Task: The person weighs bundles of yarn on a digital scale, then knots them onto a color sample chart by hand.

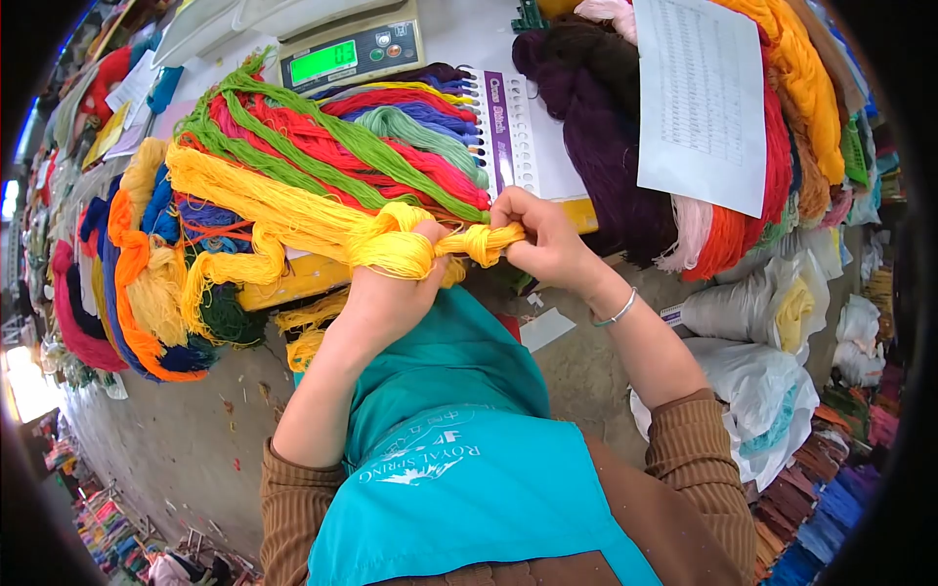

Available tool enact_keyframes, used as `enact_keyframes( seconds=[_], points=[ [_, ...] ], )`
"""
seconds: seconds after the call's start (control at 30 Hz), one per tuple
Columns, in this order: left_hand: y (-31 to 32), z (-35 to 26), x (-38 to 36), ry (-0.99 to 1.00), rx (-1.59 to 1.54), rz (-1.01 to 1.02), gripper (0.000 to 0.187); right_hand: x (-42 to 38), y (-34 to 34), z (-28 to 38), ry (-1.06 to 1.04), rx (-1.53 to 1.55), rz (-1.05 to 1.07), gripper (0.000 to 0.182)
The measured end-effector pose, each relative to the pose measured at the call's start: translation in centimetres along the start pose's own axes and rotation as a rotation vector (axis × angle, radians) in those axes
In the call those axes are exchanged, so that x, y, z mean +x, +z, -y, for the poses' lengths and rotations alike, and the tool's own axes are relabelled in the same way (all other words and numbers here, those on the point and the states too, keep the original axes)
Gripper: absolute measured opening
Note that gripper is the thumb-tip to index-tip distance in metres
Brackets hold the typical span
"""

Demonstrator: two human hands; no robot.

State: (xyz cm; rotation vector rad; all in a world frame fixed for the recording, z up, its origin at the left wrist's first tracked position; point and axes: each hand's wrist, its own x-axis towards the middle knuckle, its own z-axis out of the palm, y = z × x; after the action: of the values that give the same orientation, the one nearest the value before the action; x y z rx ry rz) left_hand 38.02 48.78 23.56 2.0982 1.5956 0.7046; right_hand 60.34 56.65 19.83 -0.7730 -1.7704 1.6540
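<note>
A thick yellow skein of thread (283,207) stretches from the table's left side into both my hands. My left hand (391,293) is wrapped round the bundle, with yellow loops bulging over its fingers. At the bundle's knotted end, my right hand (549,242) pinches the yellow strands between thumb and fingers. Just behind the hands lie green thread (391,156) and red strands. Their ends, with several other colours, reach a white punched card (503,127) with a purple strip reading "Cross Stitch".
A digital scale (350,49) with a lit green display stands at the back. On the right, a printed sheet (702,107) lies over hanging skeins beside dark purple thread (616,166). More skeins (147,283) hang off the left edge; plastic bags (752,391) sit at lower right.
</note>
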Motion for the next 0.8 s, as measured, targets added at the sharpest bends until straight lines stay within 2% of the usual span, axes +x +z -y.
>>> enact_keyframes(
  seconds=[0.03, 0.07, 0.13, 0.23, 0.37, 0.47, 0.57, 0.63, 0.8],
  points=[
    [0.2, 0.2, -0.1, -0.040, -0.072, 0.013, 0.022, 0.1, 0.1, 0.3, -0.042, -0.221, 0.015, 0.012],
    [0.1, 0.1, 0.0, -0.040, -0.072, 0.014, 0.022, 0.2, 0.5, 0.3, -0.041, -0.221, 0.015, 0.012],
    [-0.1, -0.4, 0.2, -0.019, -0.138, -0.006, 0.021, 0.4, 1.0, 0.3, 0.084, 0.243, -0.073, 0.013],
    [0.2, -0.5, 0.4, -0.028, -0.115, -0.001, 0.018, 0.3, 0.2, 1.6, 0.194, 0.304, -0.051, 0.014],
    [0.7, -0.9, 0.7, -0.034, 0.010, 0.047, 0.016, 0.2, 0.0, 1.3, 0.201, 0.377, -0.009, 0.015],
    [0.6, -1.1, 0.9, -0.029, 0.102, 0.070, 0.015, 0.1, 0.7, 0.8, 0.091, 0.327, -0.130, 0.015],
    [0.7, -1.1, 0.7, 0.019, 0.161, 0.041, 0.022, 0.0, 0.3, 0.7, 0.096, 0.285, -0.091, 0.017],
    [0.8, -1.0, 0.5, -0.008, 0.106, -0.072, 0.029, -0.1, -0.1, 0.9, 0.092, 0.311, -0.064, 0.018],
    [1.3, -0.3, 0.1, 0.006, 0.143, -0.031, 0.045, 0.2, 0.5, 1.6, 0.178, 0.261, -0.089, 0.016]
  ],
)
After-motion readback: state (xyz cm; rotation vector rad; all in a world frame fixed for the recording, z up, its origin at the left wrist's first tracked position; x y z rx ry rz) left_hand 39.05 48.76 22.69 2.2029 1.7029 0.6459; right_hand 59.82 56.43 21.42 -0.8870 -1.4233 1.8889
